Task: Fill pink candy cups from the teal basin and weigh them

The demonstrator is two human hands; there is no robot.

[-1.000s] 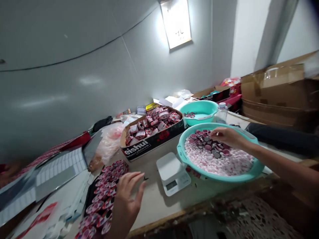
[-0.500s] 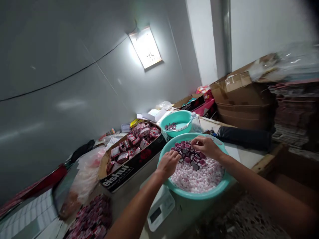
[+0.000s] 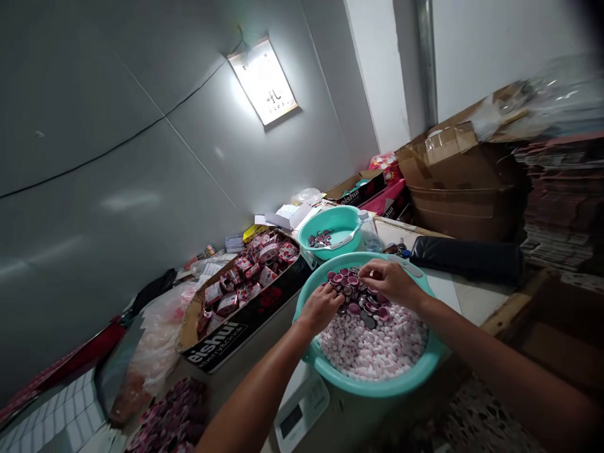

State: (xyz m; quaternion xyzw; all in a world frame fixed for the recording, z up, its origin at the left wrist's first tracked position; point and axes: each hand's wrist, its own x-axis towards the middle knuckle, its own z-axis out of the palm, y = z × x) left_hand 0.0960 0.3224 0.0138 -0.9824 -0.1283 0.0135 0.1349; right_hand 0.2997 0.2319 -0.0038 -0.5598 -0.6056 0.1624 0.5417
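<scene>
A turquoise basin [image 3: 372, 385] holds many small white-and-pink pieces [image 3: 372, 346], with a heap of round maroon and dark caps [image 3: 355, 299] on top at its far side. My left hand [image 3: 322, 308] is at the left edge of the heap, its fingers curled down and closed among the caps. Over the heap's right side, my right hand [image 3: 391, 283] has thumb and fingers pinched together. Whatever either hand grips is too small or hidden to make out.
Behind stands a smaller turquoise basin [image 3: 330, 253] with a few caps and a light handle. A cardboard box [image 3: 255, 321] of red-and-white wrapped packs lies left. A white digital scale [image 3: 302, 409] sits by the large basin. A dark padded case [image 3: 467, 260] and clear jar [image 3: 370, 233] are right.
The view has shifted slightly, so the basin sits a little lower and larger. Both hands stay at the caps with only small finger movements.
</scene>
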